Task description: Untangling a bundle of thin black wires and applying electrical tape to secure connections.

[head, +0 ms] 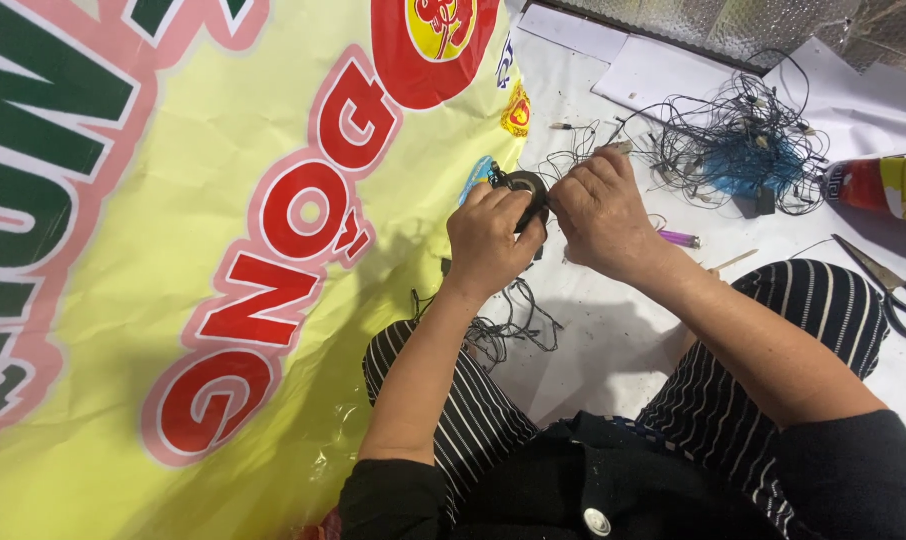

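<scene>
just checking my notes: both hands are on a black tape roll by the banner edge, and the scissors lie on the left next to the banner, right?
Not quite. In the head view the scissors lie on the far right, away from the banner. The rest holds: left hand and right hand are on the black tape roll at the banner edge.

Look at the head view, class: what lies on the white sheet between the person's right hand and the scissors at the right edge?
In the head view, between the right hand and the scissors lie a purple lighter, a thin wooden stick and the person's striped knee.
</scene>
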